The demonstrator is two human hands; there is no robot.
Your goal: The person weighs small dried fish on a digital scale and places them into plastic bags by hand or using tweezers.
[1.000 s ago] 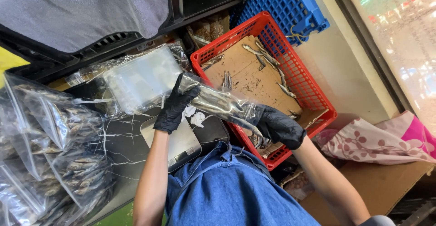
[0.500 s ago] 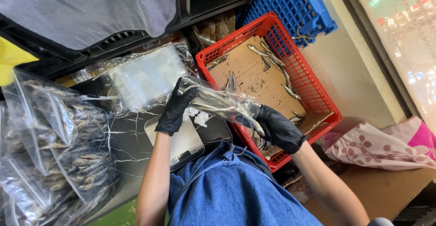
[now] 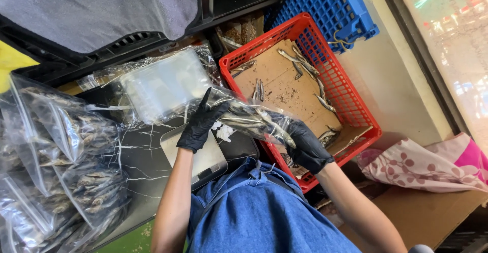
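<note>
Both my hands wear black gloves and hold a clear plastic bag of small dried fish (image 3: 251,118) between them. My left hand (image 3: 201,123) grips the bag's left end above a small silver scale (image 3: 203,160). My right hand (image 3: 307,146) grips its right end, over the near edge of a red plastic crate (image 3: 351,87). The crate is lined with brown cardboard and has several loose dried fish (image 3: 300,67) scattered on it.
A pile of filled clear bags of dried fish (image 3: 56,166) lies at the left. A stack of empty clear bags (image 3: 162,82) sits behind the scale. A blue crate (image 3: 325,4) stands beyond the red one. A floral pink cloth (image 3: 427,164) lies at the right.
The view has shifted a little, and the bag with both hands sits slightly lower and further right in it. The grip on the bag is unchanged.
</note>
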